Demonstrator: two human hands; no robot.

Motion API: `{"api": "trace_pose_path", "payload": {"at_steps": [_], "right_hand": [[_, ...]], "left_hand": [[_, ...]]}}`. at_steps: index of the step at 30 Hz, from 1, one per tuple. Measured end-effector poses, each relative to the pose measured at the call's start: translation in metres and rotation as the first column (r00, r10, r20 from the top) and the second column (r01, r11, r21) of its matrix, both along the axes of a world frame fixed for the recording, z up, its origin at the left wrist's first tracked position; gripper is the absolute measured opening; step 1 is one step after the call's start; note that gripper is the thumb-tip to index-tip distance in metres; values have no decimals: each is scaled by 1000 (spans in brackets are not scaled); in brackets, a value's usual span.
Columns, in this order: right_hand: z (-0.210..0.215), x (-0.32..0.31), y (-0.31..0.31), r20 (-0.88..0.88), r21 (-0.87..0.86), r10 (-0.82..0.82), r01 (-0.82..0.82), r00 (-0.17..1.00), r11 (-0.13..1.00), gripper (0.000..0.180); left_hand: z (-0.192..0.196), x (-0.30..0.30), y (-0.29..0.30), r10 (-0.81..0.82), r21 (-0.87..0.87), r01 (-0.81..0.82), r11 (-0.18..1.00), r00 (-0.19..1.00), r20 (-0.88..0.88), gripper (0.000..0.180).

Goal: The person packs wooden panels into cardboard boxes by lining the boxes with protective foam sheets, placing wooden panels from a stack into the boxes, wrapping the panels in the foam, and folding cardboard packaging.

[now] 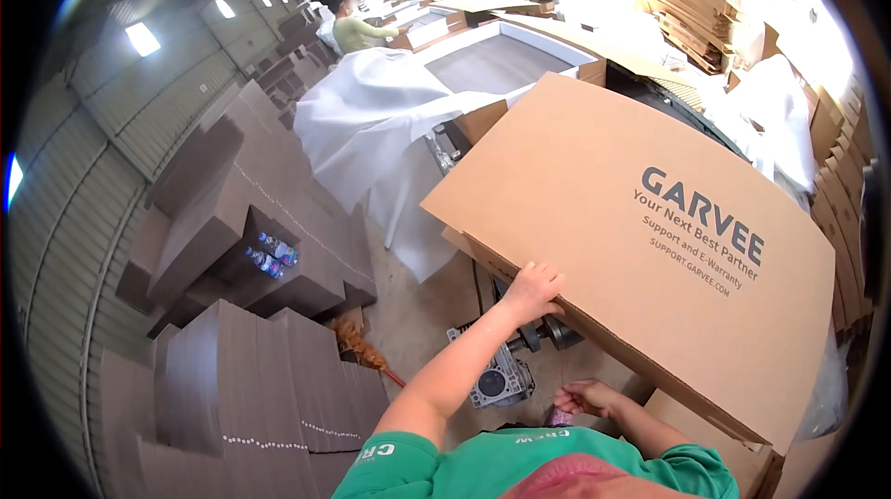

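Note:
A large brown cardboard box (594, 174) with dark printing lies tilted in front of me, its top panel down flat. My left hand (534, 293) is closed over the box's near left edge, fingers on the top panel and the thumb hidden. Close to my body, below the box's near edge, my right hand (587, 399) has its fingers curled together. A small pinkish-purple thing (559, 417) shows beside those fingertips; whether they hold it I cannot tell.
Grey-brown foam blocks (269, 378) are stacked at left, with bottles (271, 256) in a hollow. A motor-like metal machine (497, 383) stands below. Beyond are white sheeting (371, 118), an open carton (501, 58) and a co-worker (357, 30). Flat cardboard (682, 16) is stacked far right.

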State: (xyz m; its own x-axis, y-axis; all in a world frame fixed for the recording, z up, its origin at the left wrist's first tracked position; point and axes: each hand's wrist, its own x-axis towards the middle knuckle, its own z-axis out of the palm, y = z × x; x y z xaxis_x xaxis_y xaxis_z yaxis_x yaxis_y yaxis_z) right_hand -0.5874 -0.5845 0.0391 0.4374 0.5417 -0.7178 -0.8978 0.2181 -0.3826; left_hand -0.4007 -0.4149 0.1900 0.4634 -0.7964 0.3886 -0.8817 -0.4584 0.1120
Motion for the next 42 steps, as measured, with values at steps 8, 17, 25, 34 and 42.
{"api": "trace_pose_path", "payload": {"at_steps": [8, 17, 25, 34, 42], "right_hand": [[200, -4, -77, 810, -14, -275, 486, 518, 874, 19], [188, -9, -123, 258, -944, 717, 328, 648, 43, 77], [187, -3, -103, 93, -907, 903, 411, 419, -97, 67], [186, -29, -96, 406, -591, 877, 806, 258, 36, 25], [245, 4, -142, 140, -99, 986, 992, 90, -76, 20]], "left_hand": [[2, -13, -3, 88, 15, -87, 996, 996, -30, 52], [-1, -18, 5, 154, -14, -154, 988, 988, -4, 102], [2, -22, 7, 124, -29, -123, 992, 991, 43, 107], [-31, -29, 40, 65, -27, -64, 998, 997, 52, 107], [-49, -21, 5, 230, -137, -214, 967, 966, 116, 83]]}}
